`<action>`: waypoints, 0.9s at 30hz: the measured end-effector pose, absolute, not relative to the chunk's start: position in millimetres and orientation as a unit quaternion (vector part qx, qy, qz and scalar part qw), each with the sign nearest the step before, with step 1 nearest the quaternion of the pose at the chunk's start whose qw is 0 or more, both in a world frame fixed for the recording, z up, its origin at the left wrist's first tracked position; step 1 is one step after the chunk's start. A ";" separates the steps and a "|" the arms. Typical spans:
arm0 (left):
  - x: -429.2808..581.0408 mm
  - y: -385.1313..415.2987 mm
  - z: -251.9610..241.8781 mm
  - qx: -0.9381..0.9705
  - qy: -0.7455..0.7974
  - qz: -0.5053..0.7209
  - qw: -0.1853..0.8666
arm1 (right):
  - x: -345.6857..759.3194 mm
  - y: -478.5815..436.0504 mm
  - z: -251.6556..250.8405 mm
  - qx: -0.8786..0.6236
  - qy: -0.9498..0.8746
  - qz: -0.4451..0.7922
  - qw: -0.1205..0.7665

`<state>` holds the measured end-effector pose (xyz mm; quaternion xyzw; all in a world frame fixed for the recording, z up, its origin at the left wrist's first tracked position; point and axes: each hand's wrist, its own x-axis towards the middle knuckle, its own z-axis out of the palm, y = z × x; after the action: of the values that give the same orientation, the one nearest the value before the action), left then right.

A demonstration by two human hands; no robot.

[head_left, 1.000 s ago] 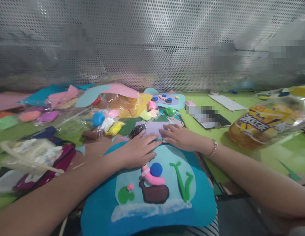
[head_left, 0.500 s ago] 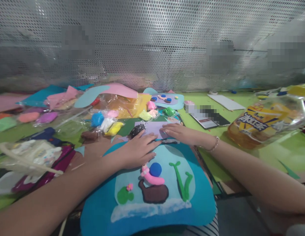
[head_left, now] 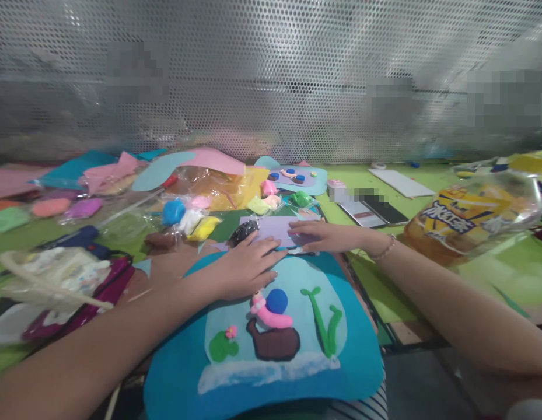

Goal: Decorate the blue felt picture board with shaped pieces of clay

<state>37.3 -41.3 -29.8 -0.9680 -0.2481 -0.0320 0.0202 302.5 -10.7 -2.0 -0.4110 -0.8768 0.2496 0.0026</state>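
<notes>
My left hand (head_left: pixel 248 263) lies with spread fingers across the top edge of a blue paper picture (head_left: pixel 362 350), fingertips pointing at the purple sheet (head_left: pixel 273 224). Clay shapes decorate the picture: a pink snail (head_left: pixel 273 316) with a blue shell, a brown piece (head_left: pixel 277 343), green stems (head_left: pixel 324 326), a green leaf shape (head_left: pixel 221 345) and a white strip (head_left: pixel 266 372). On the purple sheet rest the outstretched fingers of my right hand (head_left: pixel 321 233); anything beneath them is hidden. A bag of black clay (head_left: pixel 243 232) sits beyond my left hand.
Bagged clay, including blue (head_left: pixel 173 212) and yellow (head_left: pixel 203 228) lumps, lies left of centre. A bottle of amber drink (head_left: pixel 467 216) leans at right, near a phone (head_left: pixel 360 213). Farther back is a smaller snail picture (head_left: pixel 312 182). A perforated metal panel (head_left: pixel 271 76) closes the back.
My right hand has shifted slightly to the right and nearer on the purple sheet, its wrist a little higher. My left hand and the blue picture stay almost still.
</notes>
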 end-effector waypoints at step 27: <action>36.2 -40.7 -31.0 -0.969 -0.246 -0.037 0.012 | 305.5 -10.2 -4.1 -0.401 -0.887 0.230 -0.015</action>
<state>36.2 -40.7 -31.0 -0.9686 -0.2458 -0.0365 0.0120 305.5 -10.2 -4.1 -0.4008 -0.8867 0.2298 -0.0152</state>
